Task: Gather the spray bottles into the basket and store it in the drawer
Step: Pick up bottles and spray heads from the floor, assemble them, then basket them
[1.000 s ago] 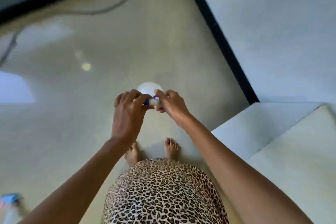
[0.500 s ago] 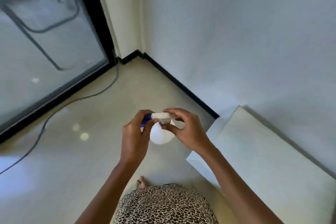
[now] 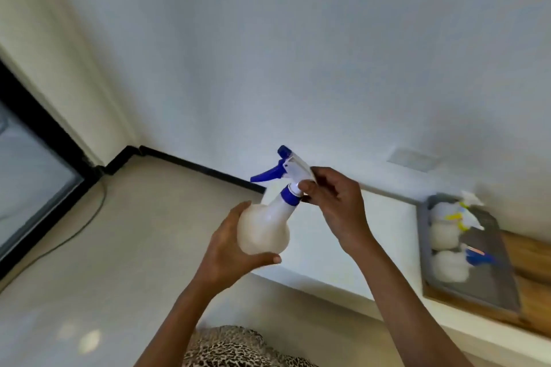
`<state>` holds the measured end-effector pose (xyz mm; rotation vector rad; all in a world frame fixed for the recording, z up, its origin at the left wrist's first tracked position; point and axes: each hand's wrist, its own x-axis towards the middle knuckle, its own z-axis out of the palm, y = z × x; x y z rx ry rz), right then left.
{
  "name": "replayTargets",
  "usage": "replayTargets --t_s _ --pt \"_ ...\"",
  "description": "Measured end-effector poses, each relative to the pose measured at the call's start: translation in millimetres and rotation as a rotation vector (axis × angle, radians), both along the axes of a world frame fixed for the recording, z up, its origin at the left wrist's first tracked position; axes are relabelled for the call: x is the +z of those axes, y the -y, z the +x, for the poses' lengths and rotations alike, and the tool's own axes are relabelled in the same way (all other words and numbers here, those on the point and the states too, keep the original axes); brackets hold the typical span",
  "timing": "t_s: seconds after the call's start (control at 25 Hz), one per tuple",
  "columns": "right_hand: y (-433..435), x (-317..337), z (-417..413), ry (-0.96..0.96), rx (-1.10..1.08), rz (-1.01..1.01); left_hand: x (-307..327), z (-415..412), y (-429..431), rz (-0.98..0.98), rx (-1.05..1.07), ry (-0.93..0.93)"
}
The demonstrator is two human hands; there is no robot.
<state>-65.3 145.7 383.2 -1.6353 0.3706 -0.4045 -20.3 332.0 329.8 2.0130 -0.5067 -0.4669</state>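
Left hand point(image 3: 229, 250): curled under and round the round belly of the spray bottle point(image 3: 264, 226), the thumb laid across its lower edge; the bottle is carried on this palm.
Right hand point(image 3: 337, 205): closed on the top of the same bottle, the thumb tip pressed at the neck just above the blue collar, the fingers wrapped behind the white spray head.
Spray bottle: held in the air between both hands, in front of the body, tilted with its head up and to the right; a cloudy white body, a blue collar, a white head and a blue trigger point(image 3: 265, 175) pointed left are seen.
Garment point(image 3: 238, 348): a leopard-print cloth is seen at the bottom edge, below the forearms.
White ledge point(image 3: 372, 253): seen under and behind the hands, set against the wall point(image 3: 298, 53).
Basket point(image 3: 492, 280): a grey tray-like basket is seen well to the right of the hands, laid on a wooden surface point(image 3: 533, 259).
Basket contents: blurred; at least two round white bottles point(image 3: 447, 265) are made out, with a yellow trigger on one and a blue part on another.
Floor point(image 3: 119, 247): pale and glossy, with a dark cable point(image 3: 89, 219) run across it on the left.
Skirting point(image 3: 193, 166): a black strip along the foot of the wall.
Glass door point(image 3: 26, 188): black-framed, at the far left.
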Motion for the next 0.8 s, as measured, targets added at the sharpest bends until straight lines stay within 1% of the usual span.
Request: replayTargets --t_s 0.16,0.36,0.56,0.8 --pt "71.0 15.5 -79.0 0.001 -0.146 -0.023 0.0 -61.3 91.0 -0.074 -0.088 -0.014" --pt "138.7 17.7 -145.3 -0.060 -0.297 -0.108 -8.3 -101.1 178.7 -0.040 -0.226 -0.026" --pt "212.0 10.9 -180.8 -0.125 -0.497 -0.152 -17.1 -107.9 279.3 0.039 -0.425 0.017" --pt "294.1 1.4 -202.1 -0.219 -0.704 -0.161 -11.6 -95.3 388.8 -0.031 -0.603 0.024"
